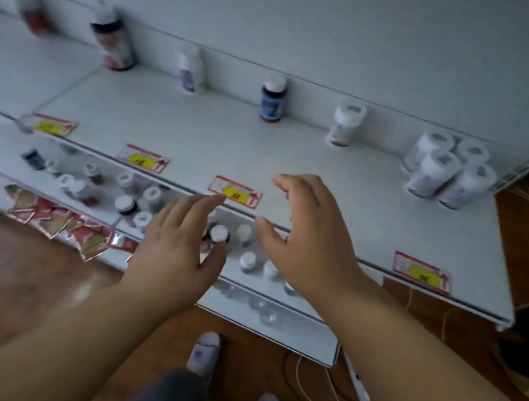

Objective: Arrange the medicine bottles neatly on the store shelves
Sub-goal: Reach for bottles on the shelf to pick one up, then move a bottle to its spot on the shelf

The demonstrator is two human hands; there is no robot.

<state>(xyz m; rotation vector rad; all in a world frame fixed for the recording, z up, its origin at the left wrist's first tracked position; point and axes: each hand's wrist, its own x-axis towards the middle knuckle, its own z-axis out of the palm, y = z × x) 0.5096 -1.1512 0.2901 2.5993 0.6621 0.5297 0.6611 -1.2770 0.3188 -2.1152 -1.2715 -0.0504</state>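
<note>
Both my left hand [175, 248] and right hand [305, 238] were open and empty, upper shelf [197, 134] had a sparse back-edge row, lower shelf bottles [138, 201] looked jumbled.

Upper shelf [198, 127]: bottles upright along the far wall, a red-labelled one [113, 39] at left, a dark blue-labelled one [272, 98] centre, four white ones [448, 168] clustered far right. Lower shelf [294, 312]: small white-capped bottles [138, 201], seemingly scattered, blurred.
</note>
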